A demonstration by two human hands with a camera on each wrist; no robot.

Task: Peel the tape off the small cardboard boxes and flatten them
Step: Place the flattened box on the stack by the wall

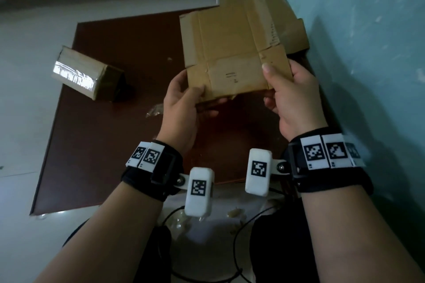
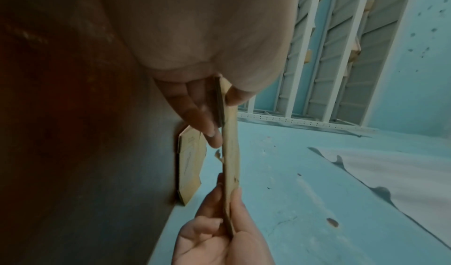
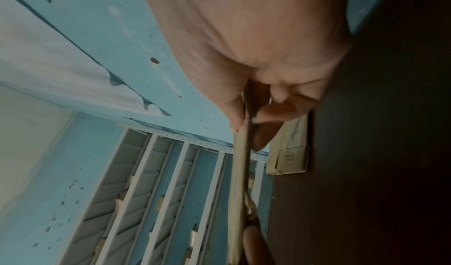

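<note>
Cardboard sheet (image 1: 232, 53) pinched edgewise — left hand (image 1: 184, 103), right hand (image 1: 292, 96)

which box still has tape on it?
The unflattened box at the table's left edge: shiny tape still covers its top. The flattened box held by both hands, left hand and right hand, shows none.
</note>
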